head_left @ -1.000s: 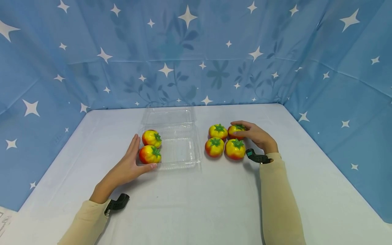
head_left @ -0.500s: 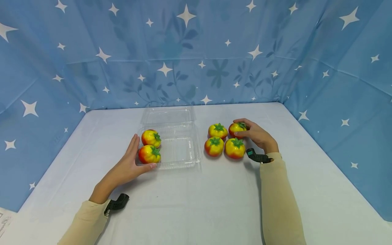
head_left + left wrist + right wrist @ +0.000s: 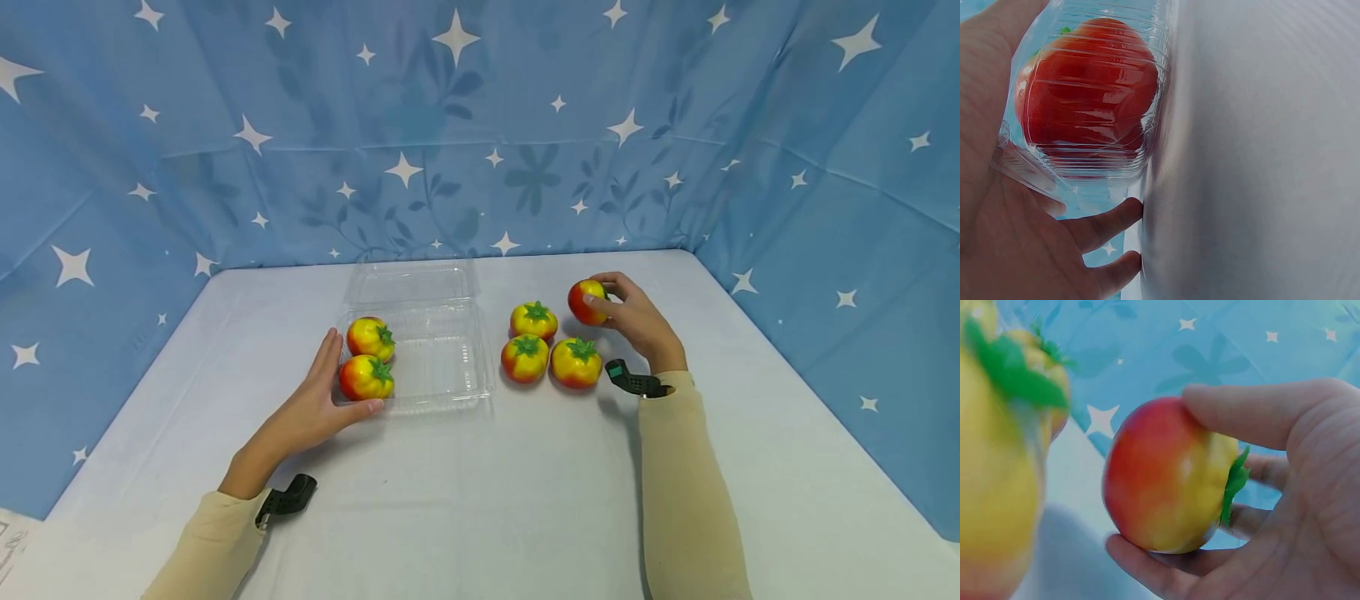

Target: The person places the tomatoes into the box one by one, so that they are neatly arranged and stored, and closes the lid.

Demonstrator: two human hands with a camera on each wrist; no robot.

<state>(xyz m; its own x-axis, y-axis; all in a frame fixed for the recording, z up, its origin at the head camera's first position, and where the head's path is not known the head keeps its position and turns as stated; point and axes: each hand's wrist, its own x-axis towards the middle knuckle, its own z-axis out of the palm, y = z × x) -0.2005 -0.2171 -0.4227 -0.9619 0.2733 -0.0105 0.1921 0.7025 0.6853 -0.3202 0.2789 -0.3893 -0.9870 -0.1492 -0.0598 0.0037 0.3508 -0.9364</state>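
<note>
In the head view my right hand (image 3: 637, 321) holds a red-and-yellow tomato (image 3: 587, 302) above the table, its green leafy top turned toward the palm. The right wrist view shows thumb and fingers around this tomato (image 3: 1166, 481). My left hand (image 3: 321, 404) rests at the front left corner of a clear plastic clamshell box (image 3: 442, 367), fingers straight along its left side and thumb at its front edge. Two tomatoes (image 3: 366, 378) sit in the box's left half. One of them (image 3: 1091, 87) shows red through the ribbed wall in the left wrist view.
Three more tomatoes (image 3: 525, 360) stand close together on the white-covered table (image 3: 480, 500), right of the box. The box's lid (image 3: 411, 283) lies folded back behind it. A blue curtain with stars (image 3: 480, 125) hangs behind the table and along its sides.
My right hand has taken the back right tomato out of its group, raised it and tipped it so that its leafy top turns right. The left hand and the box have stayed in place.
</note>
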